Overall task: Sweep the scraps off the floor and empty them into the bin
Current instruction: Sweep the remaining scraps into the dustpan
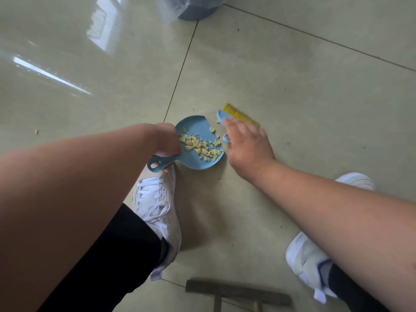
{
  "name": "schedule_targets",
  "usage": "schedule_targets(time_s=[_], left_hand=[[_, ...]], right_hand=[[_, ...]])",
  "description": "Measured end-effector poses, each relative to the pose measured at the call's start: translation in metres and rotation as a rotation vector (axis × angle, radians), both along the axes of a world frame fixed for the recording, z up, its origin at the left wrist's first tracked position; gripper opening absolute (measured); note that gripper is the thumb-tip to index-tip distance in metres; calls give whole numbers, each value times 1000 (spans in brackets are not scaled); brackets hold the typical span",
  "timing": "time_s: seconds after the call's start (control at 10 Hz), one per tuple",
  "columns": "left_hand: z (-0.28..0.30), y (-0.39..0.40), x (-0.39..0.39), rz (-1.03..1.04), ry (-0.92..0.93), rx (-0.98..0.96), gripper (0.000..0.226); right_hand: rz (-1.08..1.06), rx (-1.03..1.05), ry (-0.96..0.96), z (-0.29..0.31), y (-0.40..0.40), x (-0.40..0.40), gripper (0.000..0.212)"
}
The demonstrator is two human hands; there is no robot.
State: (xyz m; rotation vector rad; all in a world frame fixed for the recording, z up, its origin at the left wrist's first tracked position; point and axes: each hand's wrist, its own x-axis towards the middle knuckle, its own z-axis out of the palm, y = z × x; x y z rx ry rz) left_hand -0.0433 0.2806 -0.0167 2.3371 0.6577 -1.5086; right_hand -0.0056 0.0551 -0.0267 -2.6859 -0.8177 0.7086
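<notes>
A small blue dustpan (195, 129) sits low over the tiled floor, holding a pile of pale yellow scraps (202, 149). My left hand (167, 140) is closed around its handle, whose looped end sticks out below my fist. A blue hand brush (240, 114) with yellow bristles lies on the floor just right of the pan. My right hand (247, 145) hovers flat over the brush's handle with fingers spread, not gripping it. One stray scrap (36, 132) lies far left on the floor. The blue bin (195, 10), lined with a clear bag, stands at the top edge.
My two white sneakers (157, 206) (308, 262) are planted below the pan. A second person's white shoe tip (355, 180) shows at right. A dark wooden stool (236, 293) stands at the bottom edge. Glossy tiles lie between the pan and the bin.
</notes>
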Motion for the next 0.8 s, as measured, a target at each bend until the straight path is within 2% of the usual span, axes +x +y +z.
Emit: schedule_targets(time_s=[0.2,0.3,0.6,0.7,0.8], left_hand=[[3,5,-4,39,26,-39,21],[2,7,-9,153,70,-170,25],[34,6,-5,330,-85,-216,25],[58,10,8,418,-163,-248,25],[88,20,23,394,-185,-286,23]], right_hand=[[59,163,73,5,30,-76,58],[54,231,110,16,41,-89,56],[63,337,-2,58,34,-53,58],[-78,434,80,88,33,-25,43],[-330,533,127,122,31,14,27]])
